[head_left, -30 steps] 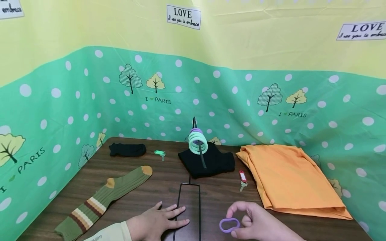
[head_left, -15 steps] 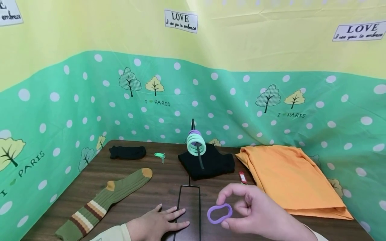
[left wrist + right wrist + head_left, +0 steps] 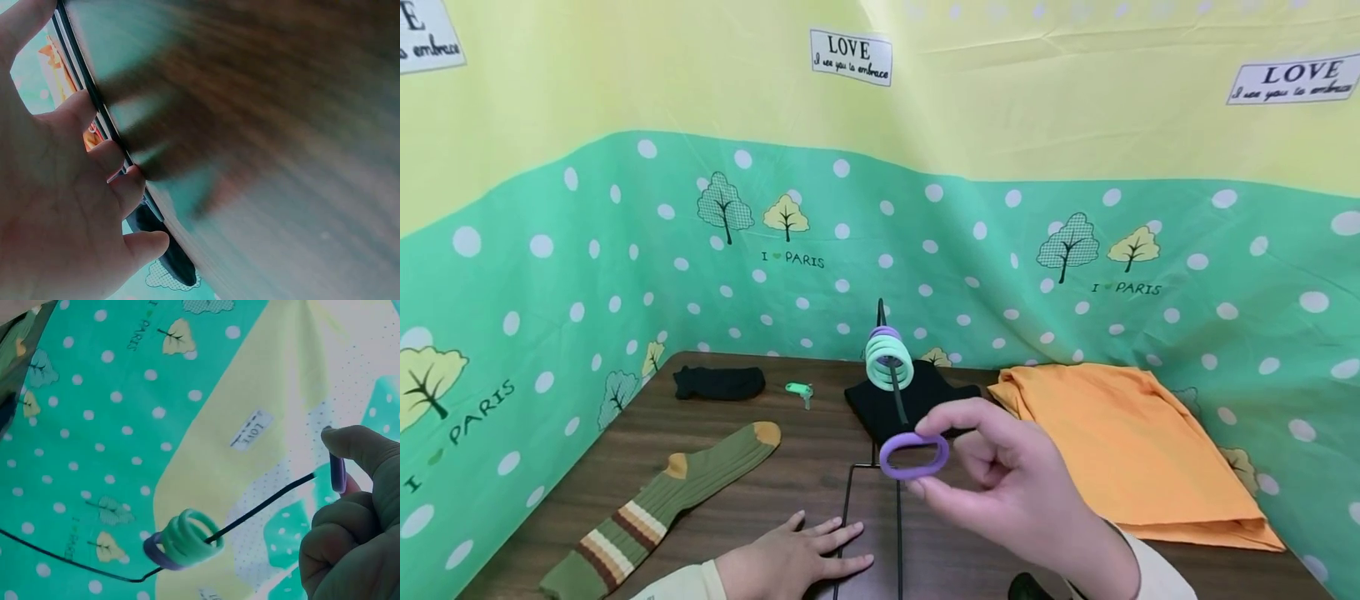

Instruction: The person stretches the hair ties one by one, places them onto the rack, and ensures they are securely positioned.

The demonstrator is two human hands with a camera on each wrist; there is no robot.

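My right hand pinches a purple hair tie between thumb and index finger, holding it stretched as an oval. It hangs in the air just in front of the free end of the black wire stand's arm. In the right wrist view this purple tie appears edge-on, a short way off the arm's tip. Several mint green hair ties hang on the arm, with purple behind them. My left hand rests with spread fingers across the stand's base wire.
Black folded cloth lies behind the stand. At left are a striped green sock, a black sock and a key with a green tag. Orange folded fabric covers the right side. A patterned curtain surrounds the table.
My right hand has lifted and moved left and forward with the purple hair tie, from beside the base to the arm's end, now covering the red-tagged key. My left hand has stayed put.
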